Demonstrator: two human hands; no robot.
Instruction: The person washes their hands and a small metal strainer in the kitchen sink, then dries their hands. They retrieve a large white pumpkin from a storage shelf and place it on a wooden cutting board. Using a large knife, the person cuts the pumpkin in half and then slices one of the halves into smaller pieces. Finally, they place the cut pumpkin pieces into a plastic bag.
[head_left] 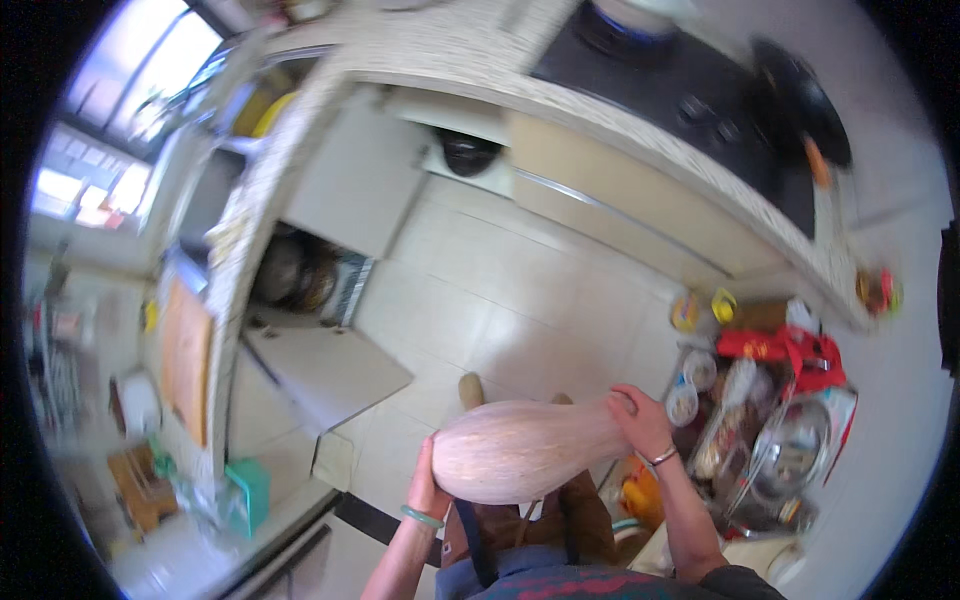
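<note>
Squash (pixel 525 452) held at both ends

The left hand (pixel 428 480) cups its broad end; the right hand (pixel 642 424) grasps its narrower end. It spans crosswise before brown trousers (pixel 584 508), above the tiled floor (pixel 480 255). Right, a red bag (pixel 818 362); left, an open cabinet door (pixel 332 372); far, a black cooktop (pixel 735 178).

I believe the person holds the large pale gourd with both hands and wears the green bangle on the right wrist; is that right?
Not quite: the head view shows the green bangle on the left wrist. The left hand and right hand do hold the large pale gourd.
</note>
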